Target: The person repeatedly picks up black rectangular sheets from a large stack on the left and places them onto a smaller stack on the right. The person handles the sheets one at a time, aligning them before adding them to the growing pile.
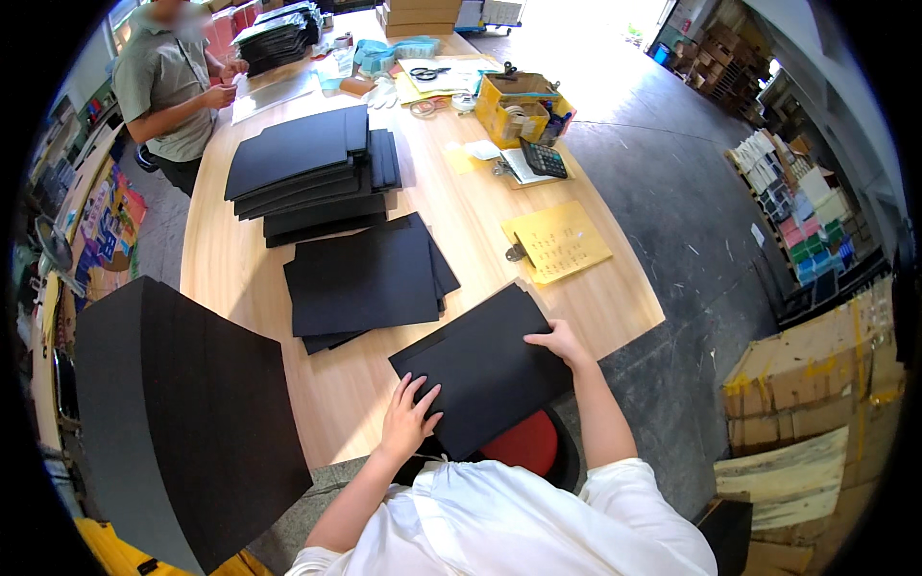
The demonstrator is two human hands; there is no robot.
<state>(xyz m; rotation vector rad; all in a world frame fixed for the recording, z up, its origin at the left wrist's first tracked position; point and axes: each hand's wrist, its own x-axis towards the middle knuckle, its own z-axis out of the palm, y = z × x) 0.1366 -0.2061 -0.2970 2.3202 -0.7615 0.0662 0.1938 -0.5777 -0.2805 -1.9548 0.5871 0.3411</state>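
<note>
The long wooden table [403, 192] runs from my near edge to the far end, where a second person [168, 86] stands at its left side, hands together over small items. At near left I see a tall stack of black boards [182, 422] standing beside the table, rising well above its edge. On the table, a spread pile of black sheets [307, 173] lies toward the far left; nearer to me sits a second, flatter pile of black sheets [365, 278].

The black sheet stack [480, 360] under my hands lies at the near right corner of the table, turned at an angle and overhanging the near edge above a red stool seat [523, 444]. My left hand [408, 418] rests flat on its near left corner, fingers spread and extended, pressing down rather than gripping. My right hand [557, 344] lies on its right edge, fingers curled over the rim; I cannot tell whether they pinch a sheet.

Just beyond the stack a yellow envelope [557, 240] lies flat, a metal clip at its left edge. Farther off are a yellow cardboard box [519, 106], a black calculator [543, 158] and scissors [427, 72].
</note>
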